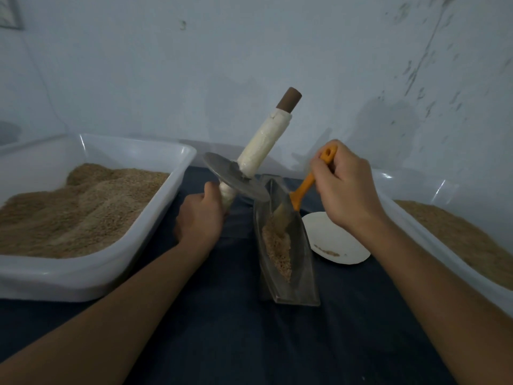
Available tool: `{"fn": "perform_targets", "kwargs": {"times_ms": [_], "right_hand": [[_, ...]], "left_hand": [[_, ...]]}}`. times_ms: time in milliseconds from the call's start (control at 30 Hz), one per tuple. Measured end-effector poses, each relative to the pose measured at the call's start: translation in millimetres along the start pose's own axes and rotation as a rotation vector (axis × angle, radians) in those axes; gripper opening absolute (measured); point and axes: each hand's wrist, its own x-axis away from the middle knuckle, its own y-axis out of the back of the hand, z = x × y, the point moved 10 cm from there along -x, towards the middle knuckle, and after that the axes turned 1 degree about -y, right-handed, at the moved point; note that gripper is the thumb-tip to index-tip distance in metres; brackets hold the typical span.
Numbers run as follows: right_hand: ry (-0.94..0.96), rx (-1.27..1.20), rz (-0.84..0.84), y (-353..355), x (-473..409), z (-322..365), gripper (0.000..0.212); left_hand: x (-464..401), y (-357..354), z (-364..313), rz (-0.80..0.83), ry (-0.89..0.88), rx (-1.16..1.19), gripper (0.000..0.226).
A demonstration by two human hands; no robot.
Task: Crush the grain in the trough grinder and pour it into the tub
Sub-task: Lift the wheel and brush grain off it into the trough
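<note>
Crushing apparently done — wheel (236, 176) lifted clear in left grip (201, 215); right grip (344, 184) holding brush (301, 190), sweeping grain (277, 251) along trough (302, 245). Pouring into tub (155, 218) remaining.

Before me, dark cloth (222, 343) bearing left tub (91, 284), trough (288, 290), plate (333, 240), right tub (416, 218).

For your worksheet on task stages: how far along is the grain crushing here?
Done: crushed grain lies in the metal trough grinder. In hand: the left hand holds the disc wheel's wrapped axle lifted aside, while the right hand works an orange-handled brush in the trough. Left: pouring into a white plastic tub.
</note>
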Motion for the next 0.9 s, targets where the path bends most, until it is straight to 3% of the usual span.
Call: {"fn": "perform_targets", "kwargs": {"times_ms": [100,367,633,900], "right_hand": [[0.053,0.042,-0.042,-9,-12,5,0.020],[0.082,0.129,0.068,-55,-7,-2,0.017],[-0.007,-0.011,0.127,-27,23,8,0.023],[-0.027,-0.057,-0.062,29,7,29,0.020]], "left_hand": [[0,-1,-1,0.006,-0.009,-0.010,0.069],[-4,-2,0,0.023,-0.052,-0.063,0.072],[-5,-3,-1,0.037,-0.072,-0.078,0.072],[-4,-3,-1,0.025,-0.083,-0.077,0.071]]}}
